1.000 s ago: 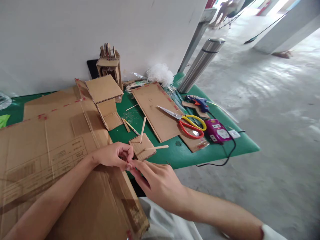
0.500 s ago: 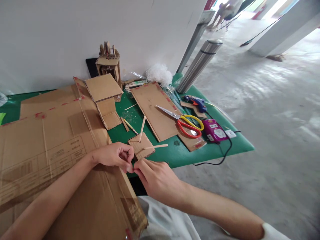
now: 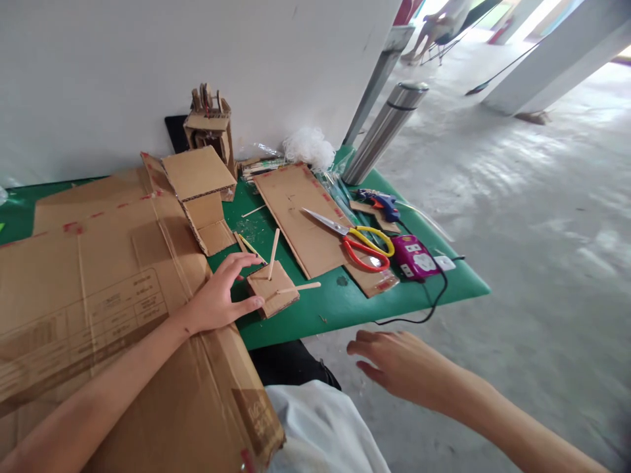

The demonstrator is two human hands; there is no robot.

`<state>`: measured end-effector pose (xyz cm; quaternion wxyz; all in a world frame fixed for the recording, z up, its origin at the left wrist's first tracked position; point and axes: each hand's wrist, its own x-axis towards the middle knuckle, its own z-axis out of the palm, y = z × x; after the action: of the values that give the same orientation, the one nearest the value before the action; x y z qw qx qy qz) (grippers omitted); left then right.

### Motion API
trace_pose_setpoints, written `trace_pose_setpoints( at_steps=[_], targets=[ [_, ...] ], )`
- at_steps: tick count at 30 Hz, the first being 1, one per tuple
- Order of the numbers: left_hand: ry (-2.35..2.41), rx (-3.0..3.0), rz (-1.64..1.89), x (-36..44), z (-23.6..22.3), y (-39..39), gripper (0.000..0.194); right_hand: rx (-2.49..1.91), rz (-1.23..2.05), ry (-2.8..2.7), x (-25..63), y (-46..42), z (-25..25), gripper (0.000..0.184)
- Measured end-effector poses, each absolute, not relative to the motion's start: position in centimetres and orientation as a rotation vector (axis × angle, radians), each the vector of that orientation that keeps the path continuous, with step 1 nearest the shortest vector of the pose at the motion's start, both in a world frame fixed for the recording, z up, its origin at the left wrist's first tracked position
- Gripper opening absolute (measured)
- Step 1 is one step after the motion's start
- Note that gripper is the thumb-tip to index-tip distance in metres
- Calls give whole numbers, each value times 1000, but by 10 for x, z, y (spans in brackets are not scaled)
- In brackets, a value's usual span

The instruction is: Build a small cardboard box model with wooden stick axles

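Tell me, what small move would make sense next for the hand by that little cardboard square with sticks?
Probably closing the left hand on the small cardboard square: its fingers are spread open at the square's edge, while the right hand hangs empty off the green table.

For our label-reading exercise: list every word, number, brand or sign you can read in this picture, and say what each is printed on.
None can be read.
Large flattened cardboard box: printed table of lines and characters, too blurred to read.
Same box, near corner by the white cloth: dark printed mark, too blurred to read.
Purple power strip: white panels, no legible marking.
Scissors and glue gun: no lettering visible.
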<state>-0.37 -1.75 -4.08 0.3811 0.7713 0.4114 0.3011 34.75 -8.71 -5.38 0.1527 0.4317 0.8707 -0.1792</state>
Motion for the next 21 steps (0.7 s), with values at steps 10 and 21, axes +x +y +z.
trace_pose_setpoints(
  at_steps=[10, 21],
  targets=[
    [1072, 2068, 591, -4, -34, -25, 44, 1771, -908, 3031, 254, -68, -49, 81],
    [1015, 2148, 866, -11, -34, -21, 20, 1349, -1370, 3136, 243, -37, -59, 83]
  ],
)
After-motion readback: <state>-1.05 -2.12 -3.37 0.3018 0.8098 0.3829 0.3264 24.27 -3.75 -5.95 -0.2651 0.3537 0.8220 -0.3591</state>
